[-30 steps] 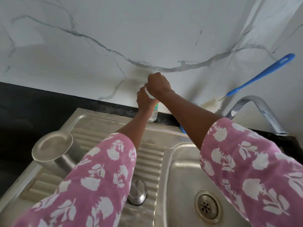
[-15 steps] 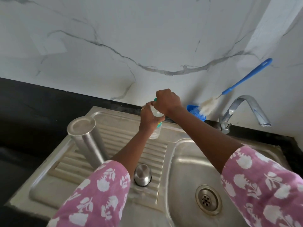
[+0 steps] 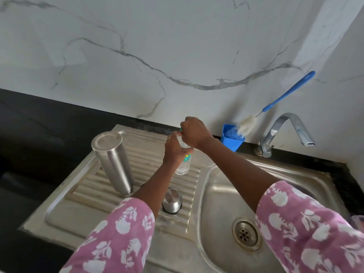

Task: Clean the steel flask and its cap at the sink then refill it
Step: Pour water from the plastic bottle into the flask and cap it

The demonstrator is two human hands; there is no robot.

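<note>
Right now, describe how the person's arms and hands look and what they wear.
Both arms wear loose pink sleeves printed with white flowers and leaves; the left sleeve and right sleeve end near the elbow, forearms bare. The left hand carries a thin ring on one finger. The right hand is ungloved; neither wrist shows a watch or bracelet.

Black counter [image 3: 29,134] before me with an inset steel sink [image 3: 220,194]: on its ribbed drainboard [image 3: 94,186] stand the steel flask [image 3: 113,164], closed end up, and near it the cap [image 3: 172,200]; a blue brush holder [image 3: 231,142] stands on the counter at the wall, near the tap [image 3: 272,133].
</note>
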